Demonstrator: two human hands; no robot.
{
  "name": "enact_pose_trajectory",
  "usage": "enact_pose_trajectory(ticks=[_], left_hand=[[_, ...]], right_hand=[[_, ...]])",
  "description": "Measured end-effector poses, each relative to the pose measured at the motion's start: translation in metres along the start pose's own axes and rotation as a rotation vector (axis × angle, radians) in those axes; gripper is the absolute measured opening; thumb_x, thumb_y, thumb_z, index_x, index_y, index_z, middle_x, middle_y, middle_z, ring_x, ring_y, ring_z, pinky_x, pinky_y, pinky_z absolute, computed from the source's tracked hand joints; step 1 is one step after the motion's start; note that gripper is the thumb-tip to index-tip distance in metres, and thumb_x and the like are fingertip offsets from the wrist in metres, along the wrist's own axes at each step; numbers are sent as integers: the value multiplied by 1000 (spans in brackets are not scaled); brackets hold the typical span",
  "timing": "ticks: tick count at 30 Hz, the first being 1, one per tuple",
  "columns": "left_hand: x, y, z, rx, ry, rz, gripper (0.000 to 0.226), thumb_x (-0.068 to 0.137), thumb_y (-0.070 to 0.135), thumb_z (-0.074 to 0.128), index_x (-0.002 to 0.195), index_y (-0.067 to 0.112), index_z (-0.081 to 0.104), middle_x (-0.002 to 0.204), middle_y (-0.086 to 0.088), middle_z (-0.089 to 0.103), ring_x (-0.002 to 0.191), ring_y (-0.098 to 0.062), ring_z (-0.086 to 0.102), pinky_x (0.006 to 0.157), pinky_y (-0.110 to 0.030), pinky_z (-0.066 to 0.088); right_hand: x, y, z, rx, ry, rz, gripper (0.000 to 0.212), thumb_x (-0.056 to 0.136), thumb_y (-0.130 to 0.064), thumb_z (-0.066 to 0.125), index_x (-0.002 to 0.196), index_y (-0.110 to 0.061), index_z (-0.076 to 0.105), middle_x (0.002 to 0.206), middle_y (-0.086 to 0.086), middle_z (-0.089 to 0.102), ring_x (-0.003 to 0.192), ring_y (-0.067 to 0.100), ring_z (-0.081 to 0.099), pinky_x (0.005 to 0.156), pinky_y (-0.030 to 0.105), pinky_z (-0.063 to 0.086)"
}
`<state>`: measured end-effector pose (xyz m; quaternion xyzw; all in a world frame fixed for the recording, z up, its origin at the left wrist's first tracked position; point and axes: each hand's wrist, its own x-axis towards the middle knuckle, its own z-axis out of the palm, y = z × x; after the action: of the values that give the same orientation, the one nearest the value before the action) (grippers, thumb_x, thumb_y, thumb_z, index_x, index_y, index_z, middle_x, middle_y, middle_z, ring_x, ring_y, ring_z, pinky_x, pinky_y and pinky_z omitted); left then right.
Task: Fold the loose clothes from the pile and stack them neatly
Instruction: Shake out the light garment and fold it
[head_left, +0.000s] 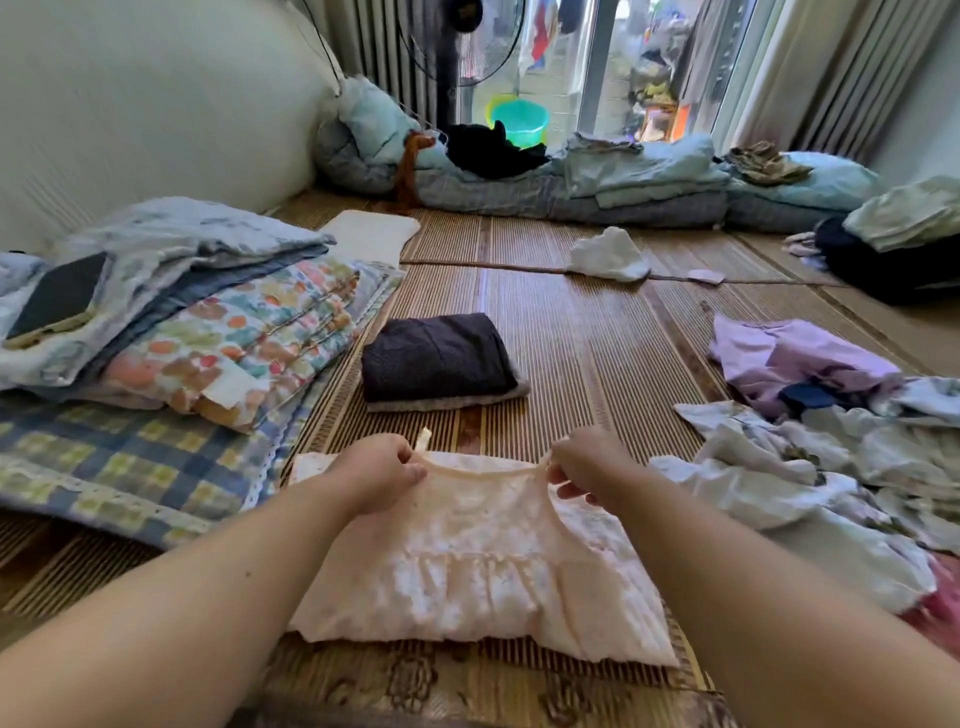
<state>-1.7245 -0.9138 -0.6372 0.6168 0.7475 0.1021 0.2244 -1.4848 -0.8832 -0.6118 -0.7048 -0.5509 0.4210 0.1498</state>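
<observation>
I have a peach top (478, 561) spread flat on the mat (597, 338), near and centre, right in front of me. My left hand (382, 470) pinches its far edge by the strap. My right hand (582, 467) pinches the same edge further right. Both are grasping the cloth, fingers curled on it. No fold shows in it yet, so I judge this piece is only laid out and being squared.

Done so far: a small stack (436, 358) sits just beyond the top, a dark folded piece on a lighter one, with fairly even edges. That looks like two items finished.

Left to do: the pile (810, 457) on my right is large and loose, with pale, lilac and dark blue pieces tangled together. It lies touching the top's right side or just beside it; I cannot tell which. A white cloth (610, 254) lies alone farther off. I'd put the task early, with most of it ahead.
</observation>
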Motion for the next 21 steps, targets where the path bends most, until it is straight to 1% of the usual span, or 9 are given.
enact_pose_trajectory(ticks=[1, 3, 5, 7, 10, 12, 14, 17, 21], left_hand=[[4, -3, 7, -11, -8, -16, 15, 86, 43, 64, 87, 28, 62, 89, 6, 66, 76, -10, 57, 56, -26, 37], [6, -15, 17, -45, -25, -41, 40, 82, 44, 68, 116, 25, 57, 113, 1, 64, 88, -13, 58, 65, -27, 41], [2, -31, 19, -10, -20, -41, 62, 79, 46, 70, 132, 25, 48, 131, -1, 56, 106, -17, 57, 76, -28, 46], [-3, -48, 14, 91, -2, -43, 70, 76, 51, 69, 137, 27, 44, 139, -3, 49, 119, -20, 51, 91, -32, 46], [-15, -68, 3, 216, -65, -23, 76, 77, 56, 67, 143, 30, 37, 148, -3, 40, 133, -22, 38, 108, -35, 35], [-25, -77, 0, 262, -171, 46, 78, 79, 60, 64, 146, 37, 31, 156, -1, 29, 140, -21, 31, 113, -36, 29], [-38, -82, -2, 327, -273, 74, 76, 81, 65, 58, 146, 44, 26, 161, -1, 14, 143, -23, 24, 114, -37, 26], [-51, -85, -5, 398, -302, 48, 78, 81, 72, 49, 148, 45, 20, 161, -1, 12, 144, -23, 22, 114, -37, 25], [-72, -68, -9, 479, -287, 77, 75, 78, 76, 43, 142, 39, 35, 145, 3, 46, 126, -19, 48, 101, -36, 42]], right_hand=[[8, 5, 5, -21, 16, -9, 20, 93, -13, 50, 107, -4, 62, 92, 8, 67, 69, 18, 64, 54, 27, 46], [15, 17, 12, -116, 88, -69, 42, 93, -21, 55, 132, -11, 48, 117, 10, 62, 101, 25, 63, 79, 35, 53], [7, 31, 18, -251, 180, -233, 52, 92, -27, 56, 141, -20, 41, 135, 6, 53, 122, 23, 51, 98, 36, 43], [-15, 44, 26, -334, 202, -461, 50, 92, -36, 56, 140, -30, 44, 139, -3, 50, 125, 14, 48, 101, 31, 39], [-55, 64, 42, -518, -51, -650, 64, 82, -74, 39, 139, -47, 33, 145, -17, 42, 128, 7, 41, 107, 38, 32], [-64, 75, 52, -733, -255, -642, 79, 72, -87, 25, 142, -52, 16, 157, -17, 21, 141, 11, 24, 114, 51, 15], [-59, 80, 54, -889, -318, -637, 75, 77, -83, 23, 143, -52, 8, 160, -16, -2, 147, 14, 2, 113, 58, -1], [-42, 72, 46, -975, -301, -659, 52, 95, -56, 31, 143, -55, 11, 159, -17, -7, 147, 17, -8, 108, 65, -7], [-12, 38, 24, -1319, -218, -652, 51, 101, -34, 35, 143, -55, 18, 162, -9, -4, 145, 27, -18, 106, 65, -15]])
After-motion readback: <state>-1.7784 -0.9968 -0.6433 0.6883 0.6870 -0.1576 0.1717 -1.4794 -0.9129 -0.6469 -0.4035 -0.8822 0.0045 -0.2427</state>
